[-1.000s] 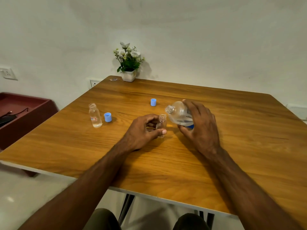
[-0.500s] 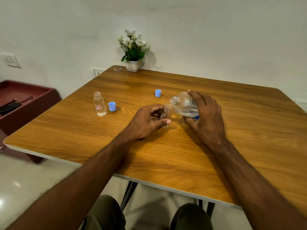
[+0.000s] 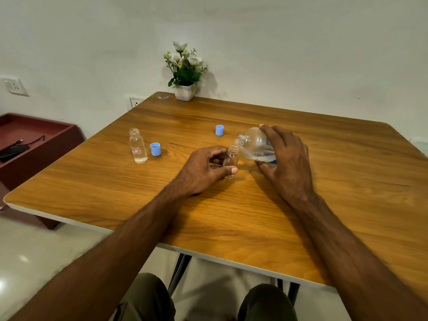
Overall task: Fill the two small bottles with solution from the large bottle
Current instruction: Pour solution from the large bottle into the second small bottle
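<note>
Wooden table [image 3: 231, 216]: we judge one vial [image 3: 138, 146] filled at left, while our left hand [image 3: 203, 169] pinches the empty second vial [image 3: 231, 162] and our right hand [image 3: 286, 163] grips the tilted bottle [image 3: 256, 144] just above its mouth.

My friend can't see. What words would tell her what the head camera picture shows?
A person's right hand tips a large clear plastic bottle toward a small clear bottle that the left hand holds upright on a wooden table. Another small open bottle and two blue caps stand farther left.
</note>
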